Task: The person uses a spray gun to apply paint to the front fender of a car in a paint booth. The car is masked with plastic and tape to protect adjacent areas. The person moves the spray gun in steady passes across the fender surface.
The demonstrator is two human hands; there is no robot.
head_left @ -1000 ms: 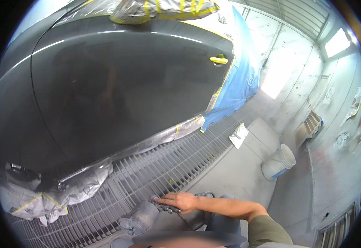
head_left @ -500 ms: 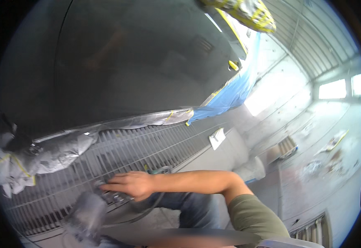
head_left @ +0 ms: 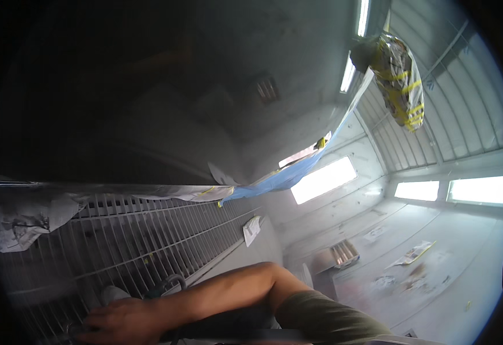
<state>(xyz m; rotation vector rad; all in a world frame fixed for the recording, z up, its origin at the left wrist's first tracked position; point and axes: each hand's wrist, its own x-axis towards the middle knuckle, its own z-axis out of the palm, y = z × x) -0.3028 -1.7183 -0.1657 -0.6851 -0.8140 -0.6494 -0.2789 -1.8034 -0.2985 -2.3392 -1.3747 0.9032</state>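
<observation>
My right hand (head_left: 125, 319) is low at the left, its bare forearm coming in from the lower right. The fingers are curled over a spray gun (head_left: 74, 332); only a small metal part shows beside the fingertips, and the hand and lower edge hide the rest. Above it stretches a glossy dark car body panel (head_left: 148, 126), with reflections on its surface. Silvery masking film (head_left: 171, 191) and blue film (head_left: 280, 178) run along its lower border. My left hand is not in view.
A slatted metal floor grate (head_left: 142, 236) lies below the panel. A mirror-like part wrapped in film and yellow tape (head_left: 400, 83) juts out at upper right. A white sheet (head_left: 252, 231) lies beside the grate. Pale booth walls (head_left: 372, 172) with bright windows stand behind.
My right hand has moved left and down with the spray gun, which is now mostly out of sight. The view has shifted, so the wrapped part appears lower and more of the far wall shows.
</observation>
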